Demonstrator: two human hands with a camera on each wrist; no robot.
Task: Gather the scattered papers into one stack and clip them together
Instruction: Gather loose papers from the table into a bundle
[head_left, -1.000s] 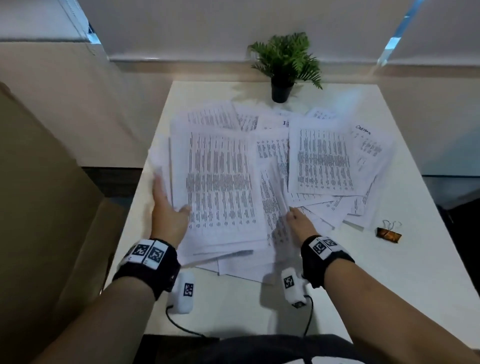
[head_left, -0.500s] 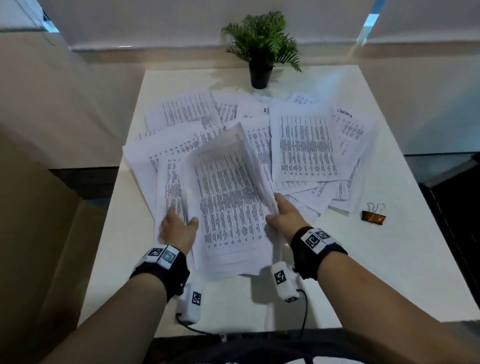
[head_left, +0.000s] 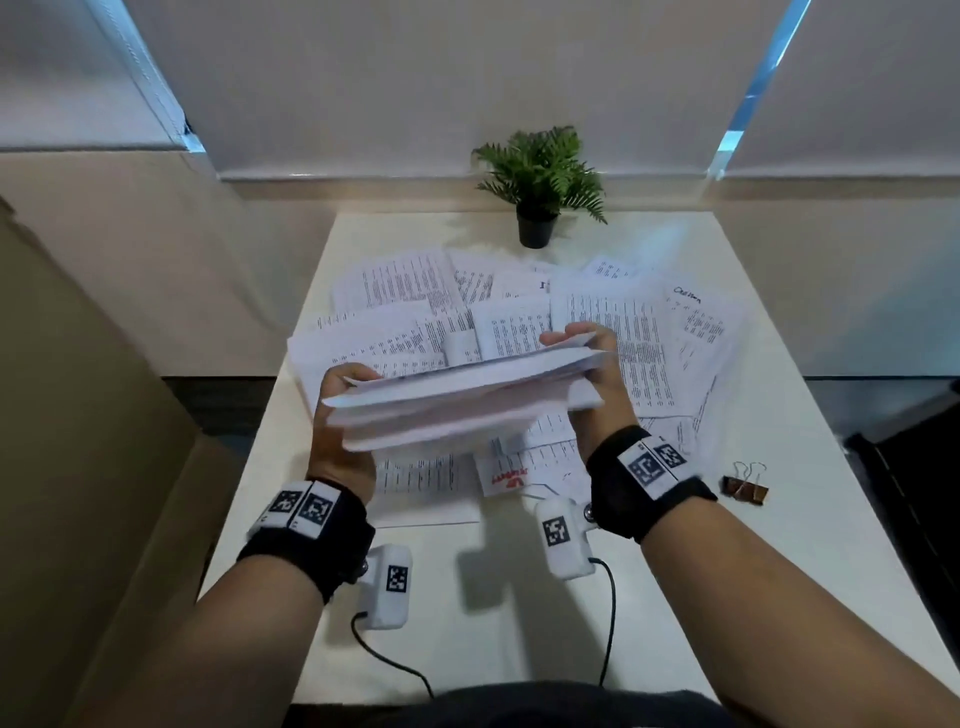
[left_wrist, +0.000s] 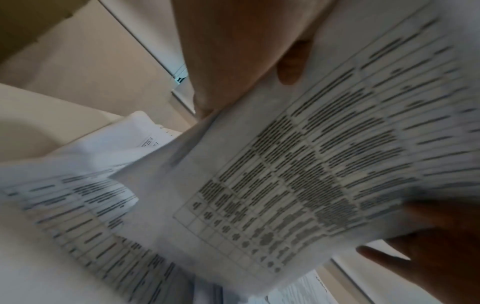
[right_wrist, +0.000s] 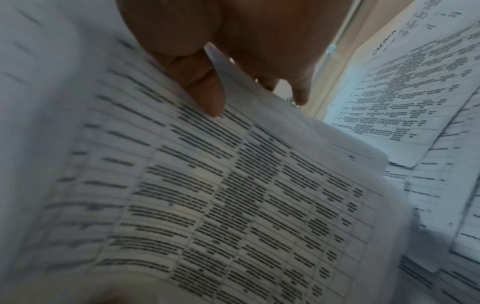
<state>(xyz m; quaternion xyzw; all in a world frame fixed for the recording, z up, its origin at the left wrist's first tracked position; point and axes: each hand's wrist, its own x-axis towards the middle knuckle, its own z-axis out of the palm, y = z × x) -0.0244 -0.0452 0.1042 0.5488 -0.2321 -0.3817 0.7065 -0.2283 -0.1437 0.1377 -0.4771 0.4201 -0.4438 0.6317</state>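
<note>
A bundle of printed sheets (head_left: 457, 402) hangs in the air above the table, seen nearly edge-on. My left hand (head_left: 340, 415) grips its left end, thumb on top. My right hand (head_left: 592, 364) grips its right end, fingers curled over the top edge. In the left wrist view the held bundle (left_wrist: 298, 174) fills the frame, as the held bundle (right_wrist: 221, 195) does in the right wrist view. More printed papers (head_left: 649, 332) lie fanned out and overlapping on the white table (head_left: 779, 545) beneath and beyond. A brown binder clip (head_left: 744, 487) lies on the table, right of my right wrist.
A small potted fern (head_left: 537, 179) stands at the table's far edge. A tan panel (head_left: 78, 467) runs along the table's left side. Wrist camera cables (head_left: 610, 613) trail over the near part of the table.
Both hands have lifted a bundle of sheets off the table and tipped it toward edge-on; a second ago they were sliding papers together flat on the surface.
</note>
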